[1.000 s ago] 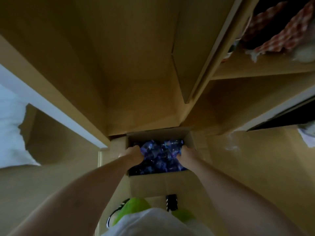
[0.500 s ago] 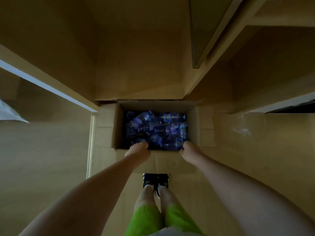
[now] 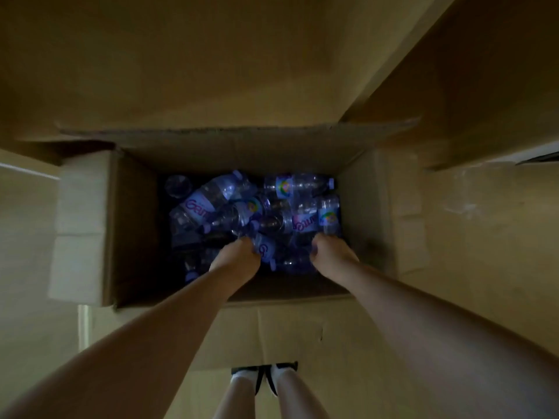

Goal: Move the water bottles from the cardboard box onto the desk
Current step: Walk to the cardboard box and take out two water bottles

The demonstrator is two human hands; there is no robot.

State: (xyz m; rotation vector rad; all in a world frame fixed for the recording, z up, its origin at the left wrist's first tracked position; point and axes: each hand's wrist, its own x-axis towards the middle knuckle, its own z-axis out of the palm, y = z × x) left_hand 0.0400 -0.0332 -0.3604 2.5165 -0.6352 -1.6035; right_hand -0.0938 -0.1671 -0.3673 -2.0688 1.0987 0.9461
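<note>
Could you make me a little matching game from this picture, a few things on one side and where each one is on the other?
Things:
1. left hand
2. right hand
3. cardboard box
4. shoes

Places:
A. on the floor, nearer the person than the box
B. down in the box, on the left part of the bottle heap
C. open on the floor, full of water bottles lying jumbled
D. down in the box, on the right part of the heap

Pairs: 1-B, 2-D, 3-C, 4-A
</note>
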